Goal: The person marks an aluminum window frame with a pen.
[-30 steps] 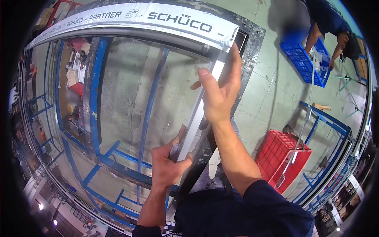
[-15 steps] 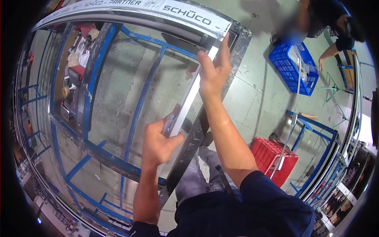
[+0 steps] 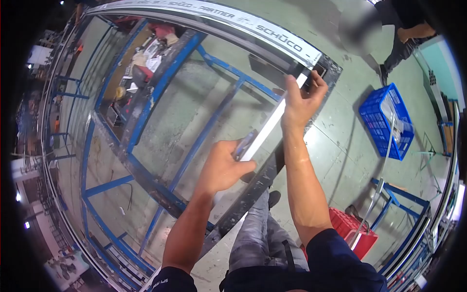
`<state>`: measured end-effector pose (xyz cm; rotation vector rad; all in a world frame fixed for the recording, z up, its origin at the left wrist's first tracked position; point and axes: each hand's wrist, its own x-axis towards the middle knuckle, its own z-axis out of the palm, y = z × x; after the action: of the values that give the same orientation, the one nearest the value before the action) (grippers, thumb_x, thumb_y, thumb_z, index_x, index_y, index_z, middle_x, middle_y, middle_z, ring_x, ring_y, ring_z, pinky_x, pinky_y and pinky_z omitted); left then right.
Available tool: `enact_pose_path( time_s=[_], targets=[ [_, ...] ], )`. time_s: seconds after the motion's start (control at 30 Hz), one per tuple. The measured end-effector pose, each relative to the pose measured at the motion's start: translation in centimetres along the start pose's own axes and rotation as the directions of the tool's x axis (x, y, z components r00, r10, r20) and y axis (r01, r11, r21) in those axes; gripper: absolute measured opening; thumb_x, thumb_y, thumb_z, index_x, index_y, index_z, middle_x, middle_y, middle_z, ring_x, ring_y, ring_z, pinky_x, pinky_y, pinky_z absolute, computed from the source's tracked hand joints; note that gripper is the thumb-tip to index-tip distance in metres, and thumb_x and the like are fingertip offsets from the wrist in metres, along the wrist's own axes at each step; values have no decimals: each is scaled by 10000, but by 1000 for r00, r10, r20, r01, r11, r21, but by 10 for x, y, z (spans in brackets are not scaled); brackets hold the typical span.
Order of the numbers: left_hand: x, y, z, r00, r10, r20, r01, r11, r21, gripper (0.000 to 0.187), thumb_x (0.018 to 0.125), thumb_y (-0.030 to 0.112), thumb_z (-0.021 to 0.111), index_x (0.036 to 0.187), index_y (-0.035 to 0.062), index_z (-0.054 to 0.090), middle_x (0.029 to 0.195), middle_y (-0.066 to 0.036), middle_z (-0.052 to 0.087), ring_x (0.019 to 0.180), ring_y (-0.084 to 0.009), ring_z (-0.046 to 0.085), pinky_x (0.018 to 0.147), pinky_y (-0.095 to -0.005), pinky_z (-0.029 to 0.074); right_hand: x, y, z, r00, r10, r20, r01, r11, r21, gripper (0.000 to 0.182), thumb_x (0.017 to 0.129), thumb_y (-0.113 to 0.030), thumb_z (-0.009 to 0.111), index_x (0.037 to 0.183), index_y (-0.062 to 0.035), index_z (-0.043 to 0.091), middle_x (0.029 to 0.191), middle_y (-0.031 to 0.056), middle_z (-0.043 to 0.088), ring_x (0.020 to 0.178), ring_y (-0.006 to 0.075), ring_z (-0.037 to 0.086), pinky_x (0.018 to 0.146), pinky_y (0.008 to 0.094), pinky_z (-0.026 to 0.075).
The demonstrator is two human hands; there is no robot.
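A short white profile strip [image 3: 269, 124] slants between my two hands, its far end right at a long profile [image 3: 233, 20] covered with SCHÜCO-printed film. My left hand [image 3: 226, 166] is closed around the strip's near end, thumb on one side and fingers on the other. A slim bluish object [image 3: 247, 142] shows beside those fingers, partly hidden. At the far end, my right hand [image 3: 301, 104] grips the strip with its thumb along the edge and its fingers bent over the corner by the long profile. Beneath lies a dark edge beam [image 3: 253, 187] of the blue steel bench.
The bench's blue bars [image 3: 163, 90] leave gaps down to the floor. A shelf [image 3: 116, 100] within it holds tools and papers. To the right stand a blue crate [image 3: 384, 119], a red crate [image 3: 367, 241] and a long thin rod [image 3: 382, 180]. Another person [image 3: 404, 39] stands at the back right.
The view has shifted, so the bench appears farther right. My right hand's stretched fingers have bent over the corner. The other person's hand has moved away from the blue crate.
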<state>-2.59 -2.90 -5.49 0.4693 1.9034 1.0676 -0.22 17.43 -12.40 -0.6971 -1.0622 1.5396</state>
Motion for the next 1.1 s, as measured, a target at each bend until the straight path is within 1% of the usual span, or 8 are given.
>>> enact_pose_path(
  time_s=[0.1,0.4,0.5,0.6,0.63,0.77,0.9,1.1],
  targets=[
    [-1,3,-3,1000,22,14,-22,1000,6,200,734,140,785,862,-1,722,740,-17,674,700,-92,591,657,-281,468,1,3,-1,1000,-11,6,11,1000,-7,498,902,3,731,1299,22,430,1360,184,494,1057,219,640,649,336,685],
    [5,-14,-5,992,123,27,-125,989,82,364,743,169,797,1039,-35,741,738,-82,680,641,-109,577,596,-309,480,-1,8,-2,997,-76,-29,73,995,-74,293,929,-7,727,1160,50,554,1109,142,649,853,158,664,591,337,669],
    [1,-3,-11,996,81,49,-85,993,87,363,750,167,774,1049,-35,736,729,-102,691,643,-138,593,628,-336,502,-1,7,-3,997,-78,-25,74,990,-119,245,946,-34,716,1137,56,591,1039,131,669,801,159,663,581,345,661],
    [1,-5,-10,994,100,32,-103,989,109,375,736,189,764,1042,-26,737,736,-153,698,642,-190,619,668,-364,519,-1,8,-3,996,-80,-33,75,987,-140,252,949,-41,710,1158,55,609,1010,122,674,777,165,666,576,349,659],
    [1,-4,-11,996,87,34,-91,989,114,379,732,194,764,1041,-23,739,742,-167,701,646,-203,628,678,-367,523,-1,8,-2,995,-90,-45,82,985,-152,192,950,-73,716,1084,32,626,959,99,677,745,139,647,559,327,650],
    [0,-6,-11,993,116,16,-116,990,85,375,694,210,742,930,-81,732,802,-277,708,760,-384,726,735,-426,549,-2,7,-3,994,-95,-51,84,978,-192,227,951,-101,727,1102,38,630,962,109,681,723,140,652,560,307,635],
    [0,-3,-14,994,93,49,-98,988,119,386,708,196,752,1013,-40,747,836,-228,735,738,-291,711,756,-380,541,0,9,-5,994,-93,-49,82,979,-188,317,932,-54,728,1197,71,607,955,139,675,654,162,646,504,319,608],
    [-1,-1,-17,995,82,60,-88,991,100,347,697,190,757,954,-42,744,796,-201,725,705,-265,684,730,-372,528,2,13,-7,993,-98,-62,84,976,-200,324,930,-45,733,1209,74,616,974,125,679,669,150,641,508,301,593]
  ],
)
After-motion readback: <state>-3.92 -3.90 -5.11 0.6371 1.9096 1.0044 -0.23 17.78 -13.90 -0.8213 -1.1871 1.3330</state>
